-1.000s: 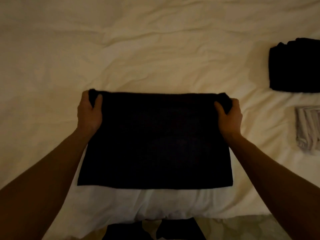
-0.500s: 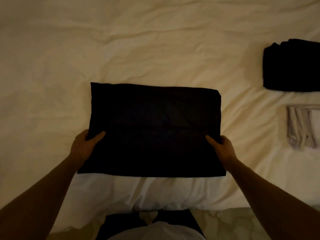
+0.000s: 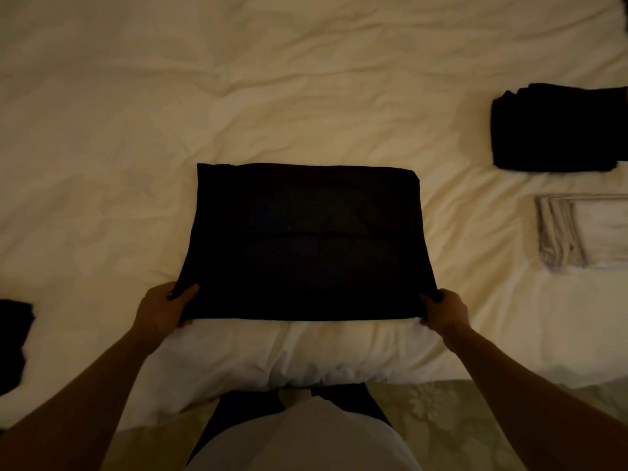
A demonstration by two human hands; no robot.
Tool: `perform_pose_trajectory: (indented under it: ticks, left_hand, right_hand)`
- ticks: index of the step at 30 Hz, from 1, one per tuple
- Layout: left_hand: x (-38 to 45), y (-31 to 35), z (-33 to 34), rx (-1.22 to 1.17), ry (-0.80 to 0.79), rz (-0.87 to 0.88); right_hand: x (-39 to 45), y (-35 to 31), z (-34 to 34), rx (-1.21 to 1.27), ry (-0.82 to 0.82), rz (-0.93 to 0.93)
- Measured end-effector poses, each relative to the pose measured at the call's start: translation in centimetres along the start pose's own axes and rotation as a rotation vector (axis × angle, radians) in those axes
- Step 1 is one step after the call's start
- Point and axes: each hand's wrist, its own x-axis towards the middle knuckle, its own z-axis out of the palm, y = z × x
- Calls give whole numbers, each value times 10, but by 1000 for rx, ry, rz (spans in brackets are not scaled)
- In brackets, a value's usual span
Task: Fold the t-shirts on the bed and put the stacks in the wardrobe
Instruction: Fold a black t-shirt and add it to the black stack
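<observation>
My left hand (image 3: 165, 305) pinches the near left corner of the black t-shirt (image 3: 306, 243), thumb on top and fingers under, and my right hand (image 3: 443, 310) pinches the near right corner in the same way. I hold both corners because, I think, the near edge must come up and go over to the far edge evenly. The t-shirt lies flat on the bed (image 3: 238, 79), close to its near edge, so I can reach it. To the right wait a black stack (image 3: 557, 129) and a grey stack (image 3: 584, 229), apart from my work. At the far left lies another dark cloth (image 3: 13, 341).
</observation>
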Motion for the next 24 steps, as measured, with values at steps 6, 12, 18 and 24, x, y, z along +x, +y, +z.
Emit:
perform_pose_trajectory:
  ticks: [6, 12, 18, 24]
  left_hand:
    - [9, -15, -19, 258, -134, -140]
    - [32, 38, -12, 250, 24, 29]
    - [84, 107, 2, -8, 13, 0]
    - [122, 168, 12, 145, 21, 128]
  right_hand:
    - [4, -6, -6, -225, 3, -17]
    - [37, -72, -11, -74, 39, -177]
    - [77, -158, -20, -22, 10, -253]
    - [107, -198, -30, -473, -25, -429]
